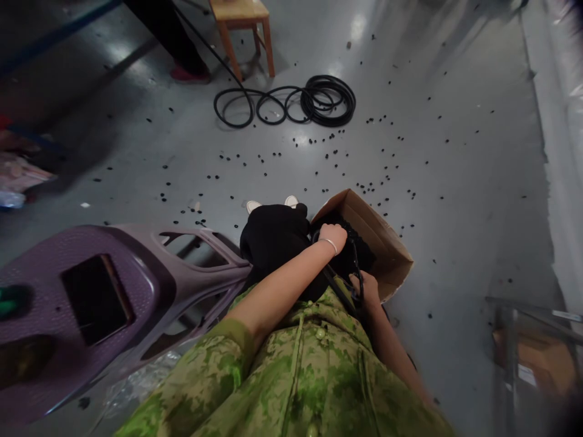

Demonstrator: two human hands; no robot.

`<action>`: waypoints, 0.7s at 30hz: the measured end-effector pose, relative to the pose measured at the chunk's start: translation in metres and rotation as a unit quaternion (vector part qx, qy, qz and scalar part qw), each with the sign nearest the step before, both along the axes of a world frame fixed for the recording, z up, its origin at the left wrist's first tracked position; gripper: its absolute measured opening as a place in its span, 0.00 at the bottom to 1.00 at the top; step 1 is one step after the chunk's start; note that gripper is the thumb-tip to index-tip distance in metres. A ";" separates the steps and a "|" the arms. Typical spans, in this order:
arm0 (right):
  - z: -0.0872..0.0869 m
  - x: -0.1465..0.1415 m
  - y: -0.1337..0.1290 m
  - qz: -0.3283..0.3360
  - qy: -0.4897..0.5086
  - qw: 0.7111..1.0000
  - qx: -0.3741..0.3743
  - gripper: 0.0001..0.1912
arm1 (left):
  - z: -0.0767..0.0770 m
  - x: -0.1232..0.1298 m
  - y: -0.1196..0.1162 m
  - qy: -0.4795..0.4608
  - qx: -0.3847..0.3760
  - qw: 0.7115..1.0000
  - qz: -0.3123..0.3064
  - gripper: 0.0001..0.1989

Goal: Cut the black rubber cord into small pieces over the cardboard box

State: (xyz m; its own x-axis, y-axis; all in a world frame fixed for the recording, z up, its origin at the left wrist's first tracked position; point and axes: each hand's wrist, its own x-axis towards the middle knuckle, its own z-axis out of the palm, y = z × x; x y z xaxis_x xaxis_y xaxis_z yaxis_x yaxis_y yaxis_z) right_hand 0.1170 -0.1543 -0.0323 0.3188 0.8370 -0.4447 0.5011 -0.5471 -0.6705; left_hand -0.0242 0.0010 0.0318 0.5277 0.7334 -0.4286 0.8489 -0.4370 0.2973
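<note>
My left hand (pixel 333 235), with a light bangle at the wrist, is closed on a black cord at the near left edge of an open cardboard box (pixel 389 237). Lower and to the right, my right hand (pixel 365 286) has its fingers wrapped round a looped part of black cord (pixel 357 258) by the box's near side. Dark material (pixel 362 246) fills part of the box; its details are too dark to make out. The box stands tilted beside my black-clad legs (pixel 273 237).
A purple plastic stool (pixel 150 285) with a dark tablet-like device (pixel 98 297) is at the left. Small black rings dot the grey floor. A coiled black hose (pixel 328 100), a wooden stool (pixel 239 11) and a person's leg (pixel 170 36) are farther off.
</note>
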 end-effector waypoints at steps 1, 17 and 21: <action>0.002 -0.004 -0.001 -0.018 0.032 0.999 -0.016 0.14 | 0.002 -0.001 0.001 -0.002 -0.007 1.000 0.009 0.15; 0.004 -0.031 0.019 0.015 0.028 0.999 0.022 0.10 | 0.005 -0.002 0.004 -0.020 -0.052 0.998 0.042 0.13; 0.006 -0.033 0.021 0.009 0.030 0.999 0.029 0.10 | 0.003 -0.001 0.004 -0.020 -0.044 0.998 0.039 0.13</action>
